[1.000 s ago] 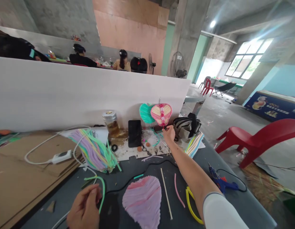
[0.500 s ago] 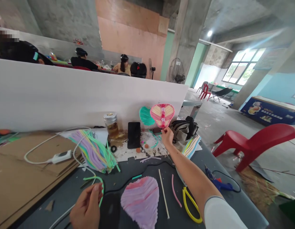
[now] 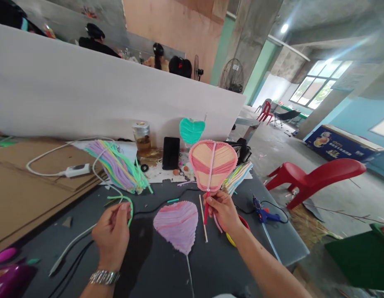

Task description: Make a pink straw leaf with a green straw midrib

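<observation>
My right hand [image 3: 224,211] grips the red handle of a heart-shaped pipe-cleaner fan [image 3: 201,161], cream with pink bands and a pink rim, raised above the table. A pale pink strip runs down the middle of its visible face. My left hand [image 3: 113,225] is pinched around a green pipe cleaner [image 3: 130,203], which curves out past the fingertips. Between the hands, a lilac and pink fan [image 3: 178,225] lies on the dark table with its thin wire stem toward me. A teal heart-shaped fan [image 3: 192,131] stands upright at the back.
Bundles of pastel pipe cleaners [image 3: 117,167] and striped ones [image 3: 237,178] lie left and right. A phone [image 3: 171,153] and a lidded jar [image 3: 142,140] stand behind. A blue glue gun [image 3: 265,212] rests near the right edge. Cardboard [image 3: 39,194] covers the left; a white partition [image 3: 102,95] rises behind.
My right hand has drawn the pink and cream fan from the back toward me, and its other face now shows. My left hand still pinches the green pipe cleaner. The view has tilted down.
</observation>
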The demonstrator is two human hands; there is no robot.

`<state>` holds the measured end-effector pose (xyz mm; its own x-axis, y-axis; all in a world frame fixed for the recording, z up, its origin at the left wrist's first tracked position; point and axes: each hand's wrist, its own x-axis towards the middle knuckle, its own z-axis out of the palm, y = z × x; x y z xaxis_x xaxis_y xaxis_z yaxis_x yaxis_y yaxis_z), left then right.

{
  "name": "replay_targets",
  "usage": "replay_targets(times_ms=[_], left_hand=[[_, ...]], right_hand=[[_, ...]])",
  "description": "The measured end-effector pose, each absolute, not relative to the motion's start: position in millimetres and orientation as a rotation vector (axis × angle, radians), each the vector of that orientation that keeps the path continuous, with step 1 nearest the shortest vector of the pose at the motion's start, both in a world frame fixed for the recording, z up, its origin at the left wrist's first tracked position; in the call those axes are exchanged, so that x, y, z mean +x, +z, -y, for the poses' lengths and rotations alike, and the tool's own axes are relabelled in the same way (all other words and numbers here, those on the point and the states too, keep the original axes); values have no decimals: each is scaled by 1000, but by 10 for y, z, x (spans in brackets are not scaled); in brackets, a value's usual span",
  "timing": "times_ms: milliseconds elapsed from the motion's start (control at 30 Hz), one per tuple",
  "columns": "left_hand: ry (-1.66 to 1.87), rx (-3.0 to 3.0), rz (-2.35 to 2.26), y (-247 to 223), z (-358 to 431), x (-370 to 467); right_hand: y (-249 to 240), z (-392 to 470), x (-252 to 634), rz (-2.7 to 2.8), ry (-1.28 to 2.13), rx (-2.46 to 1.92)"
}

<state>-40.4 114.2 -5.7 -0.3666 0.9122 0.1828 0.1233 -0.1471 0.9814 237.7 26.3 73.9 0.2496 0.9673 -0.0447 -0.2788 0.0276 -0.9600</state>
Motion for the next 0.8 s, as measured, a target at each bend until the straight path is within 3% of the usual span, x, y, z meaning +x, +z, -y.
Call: replay_targets(times_ms=[800], left_hand=[[1606,1187,-1504,44,-1099,-386]], right_hand=[[634,4,2262,836,1323,-1095]])
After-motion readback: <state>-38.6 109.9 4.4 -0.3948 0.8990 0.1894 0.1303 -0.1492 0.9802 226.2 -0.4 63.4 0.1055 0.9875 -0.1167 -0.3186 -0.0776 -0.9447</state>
